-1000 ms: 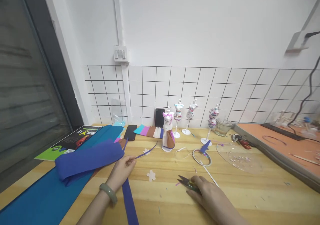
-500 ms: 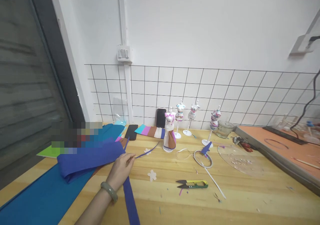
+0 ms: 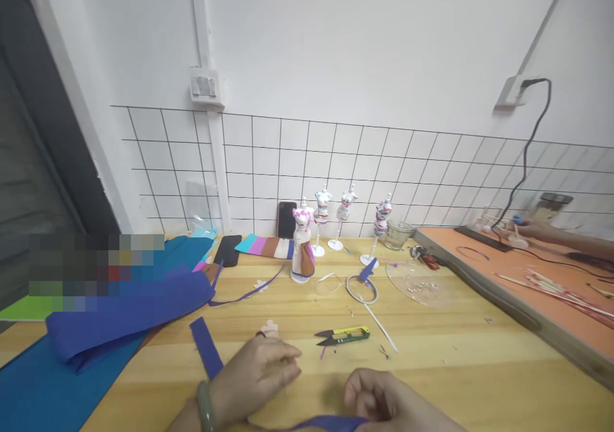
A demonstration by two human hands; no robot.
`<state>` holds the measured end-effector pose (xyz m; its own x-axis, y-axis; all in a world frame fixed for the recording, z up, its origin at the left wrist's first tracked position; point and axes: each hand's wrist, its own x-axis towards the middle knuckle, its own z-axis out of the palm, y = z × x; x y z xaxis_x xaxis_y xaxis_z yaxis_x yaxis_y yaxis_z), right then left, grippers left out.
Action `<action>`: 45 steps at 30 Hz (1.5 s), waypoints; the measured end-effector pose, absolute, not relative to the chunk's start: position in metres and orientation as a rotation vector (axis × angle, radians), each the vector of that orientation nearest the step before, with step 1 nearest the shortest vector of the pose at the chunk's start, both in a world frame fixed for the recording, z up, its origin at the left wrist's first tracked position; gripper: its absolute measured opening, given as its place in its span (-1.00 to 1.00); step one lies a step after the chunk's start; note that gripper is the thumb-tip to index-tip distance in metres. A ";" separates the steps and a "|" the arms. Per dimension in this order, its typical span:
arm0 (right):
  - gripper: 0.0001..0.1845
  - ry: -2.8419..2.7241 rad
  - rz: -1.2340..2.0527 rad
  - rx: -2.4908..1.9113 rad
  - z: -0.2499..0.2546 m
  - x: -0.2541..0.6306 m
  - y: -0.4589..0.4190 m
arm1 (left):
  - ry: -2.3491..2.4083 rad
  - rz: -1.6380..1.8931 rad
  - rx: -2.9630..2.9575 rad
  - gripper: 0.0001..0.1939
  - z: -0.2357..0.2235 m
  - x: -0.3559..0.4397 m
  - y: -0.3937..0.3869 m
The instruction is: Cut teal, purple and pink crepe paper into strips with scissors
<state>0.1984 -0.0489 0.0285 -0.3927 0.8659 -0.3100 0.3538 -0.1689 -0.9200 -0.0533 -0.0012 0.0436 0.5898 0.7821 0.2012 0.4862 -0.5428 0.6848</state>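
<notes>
My left hand (image 3: pixel 261 374), with a stone bangle on the wrist, hovers low over the table with fingers stretched out and nothing visible in them. Opposite it, my right hand (image 3: pixel 391 400) is curled at the bottom edge, closed on a blue fabric strip (image 3: pixel 330 423). A flat piece of blue strip (image 3: pixel 207 347) also shows left of my left hand, which hides where it leads. Thread snips (image 3: pixel 343 336) with a yellow and green handle lie just beyond my hands. A pale flower-shaped cutout (image 3: pixel 270 327) is beside my left fingers.
Folded blue fabric (image 3: pixel 134 310) lies on teal fabric (image 3: pixel 71 381) at left. Several mini dress forms (image 3: pixel 303 253) stand at the back, with a tape roll (image 3: pixel 362 289) and a clear bead sheet (image 3: pixel 417 285). Another person's arm (image 3: pixel 570 237) reaches over the orange mat (image 3: pixel 480 253).
My left hand has let go of the thin blue strip by the folded fabric and moved right and nearer. My right hand has come into view with a blue strip. The view has turned right.
</notes>
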 end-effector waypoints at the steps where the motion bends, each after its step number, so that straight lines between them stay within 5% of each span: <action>1: -0.73 -1.595 1.631 -1.400 0.033 0.204 -0.048 | 0.956 0.601 2.269 -0.75 0.043 -0.047 -0.006; 6: -0.62 -1.532 1.741 -1.436 0.039 0.230 -0.054 | 0.894 0.303 2.418 -0.56 0.036 -0.029 -0.016; 11: -0.53 -1.617 1.641 -1.584 0.031 0.263 -0.062 | 0.955 0.126 2.435 -0.61 0.032 -0.025 -0.015; 19: -0.71 -1.771 1.456 -1.786 0.025 0.296 -0.077 | 1.018 0.088 2.319 -0.47 0.033 -0.024 -0.016; 25: -0.77 -1.867 1.192 -1.904 0.024 0.301 -0.082 | 1.029 0.032 2.255 -0.76 0.039 -0.029 -0.017; 31: -0.84 -1.941 1.118 -1.981 0.029 0.296 -0.080 | 1.240 -0.146 2.027 -0.56 0.046 -0.044 -0.018; 45: -0.83 -2.016 1.067 -1.945 0.033 0.299 -0.078 | 1.236 -0.274 1.962 -0.60 0.040 -0.068 -0.006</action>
